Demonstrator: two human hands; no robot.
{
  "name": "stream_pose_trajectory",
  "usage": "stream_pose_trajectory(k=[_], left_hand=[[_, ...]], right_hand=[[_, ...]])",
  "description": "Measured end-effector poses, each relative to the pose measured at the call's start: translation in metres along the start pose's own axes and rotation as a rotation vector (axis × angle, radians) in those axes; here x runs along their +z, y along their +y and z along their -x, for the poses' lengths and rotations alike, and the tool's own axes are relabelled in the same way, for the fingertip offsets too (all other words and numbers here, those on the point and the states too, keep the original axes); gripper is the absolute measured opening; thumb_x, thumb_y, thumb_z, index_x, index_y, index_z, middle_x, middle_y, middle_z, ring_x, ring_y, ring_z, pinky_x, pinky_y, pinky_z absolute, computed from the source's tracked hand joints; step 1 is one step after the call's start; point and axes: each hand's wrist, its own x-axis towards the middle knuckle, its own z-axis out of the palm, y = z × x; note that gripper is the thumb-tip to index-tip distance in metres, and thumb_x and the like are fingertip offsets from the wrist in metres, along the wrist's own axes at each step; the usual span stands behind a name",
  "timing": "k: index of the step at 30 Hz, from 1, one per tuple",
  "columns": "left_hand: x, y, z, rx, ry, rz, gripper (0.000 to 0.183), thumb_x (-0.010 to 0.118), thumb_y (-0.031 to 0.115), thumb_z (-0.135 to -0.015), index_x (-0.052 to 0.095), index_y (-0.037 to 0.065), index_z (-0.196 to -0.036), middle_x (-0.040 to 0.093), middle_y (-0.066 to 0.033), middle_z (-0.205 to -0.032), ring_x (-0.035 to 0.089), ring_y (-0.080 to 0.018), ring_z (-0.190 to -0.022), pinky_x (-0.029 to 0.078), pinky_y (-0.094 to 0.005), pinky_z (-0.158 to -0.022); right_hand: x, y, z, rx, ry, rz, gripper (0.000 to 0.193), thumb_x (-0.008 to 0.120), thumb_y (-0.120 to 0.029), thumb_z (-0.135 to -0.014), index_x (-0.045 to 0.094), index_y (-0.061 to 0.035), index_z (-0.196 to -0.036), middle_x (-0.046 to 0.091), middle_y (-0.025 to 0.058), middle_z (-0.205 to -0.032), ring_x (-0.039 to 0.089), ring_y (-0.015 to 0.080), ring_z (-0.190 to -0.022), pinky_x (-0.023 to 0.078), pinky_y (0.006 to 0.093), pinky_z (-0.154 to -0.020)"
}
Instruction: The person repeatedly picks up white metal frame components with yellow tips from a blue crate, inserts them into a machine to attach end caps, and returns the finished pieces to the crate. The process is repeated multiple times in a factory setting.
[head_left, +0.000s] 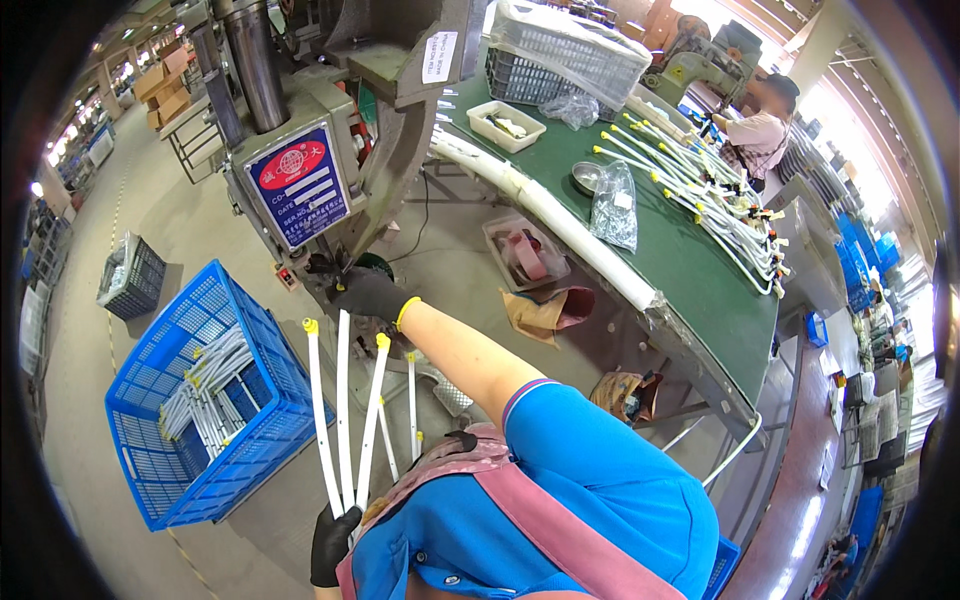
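My left hand (333, 546), in a black glove, is closed around the lower part of several slim white tubes (323, 430). Two of these fan upward to yellow end pieces (383, 342). A middle white tube (344, 400) runs up to my right hand (372, 296), also gloved in black with a yellow cuff. The right fingers are bent around that tube's upper end at the tooling of a grey press machine (292, 120); the hand and machine partly hide the end. Further white tubes with yellow ends (412, 400) show lower down, behind the held ones.
A blue crate (130, 440) with white tubes stands left on the floor, a dark crate (150, 280) beyond. At right, a green table (720, 340) bears many tubes, a cream tray (507, 127) and plastic bags. Another person (760, 135) sits behind it. An open sack (545, 315) lies underneath.
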Motion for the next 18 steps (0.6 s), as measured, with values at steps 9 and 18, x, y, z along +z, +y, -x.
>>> stream_pose_trajectory(k=[9,18], left_hand=[[-0.013,0.009,0.004,0.021,-0.107,0.135,0.036,0.061,0.013,-0.078,0.058,-0.004,-0.11,0.062,-0.0087,-0.077,0.059,-0.0161,-0.064,0.046,-0.0273,-0.058],[-0.016,0.005,0.014,0.118,-0.107,0.148,0.034,0.058,0.017,-0.08,0.059,-0.003,-0.108,0.06,-0.0052,-0.071,0.057,-0.013,-0.059,0.045,-0.0253,-0.055]], right_hand=[[0.002,-0.001,0.003,0.079,0.032,-0.119,0.046,0.06,-0.042,-0.075,0.065,-0.0055,-0.102,0.064,0.0203,-0.102,0.061,0.0351,-0.095,0.048,0.0393,-0.083],[-0.003,-0.009,0.005,0.063,0.02,-0.047,0.048,0.055,-0.043,-0.08,0.061,-0.0066,-0.111,0.065,0.0195,-0.104,0.063,0.0331,-0.095,0.049,0.0402,-0.081]])
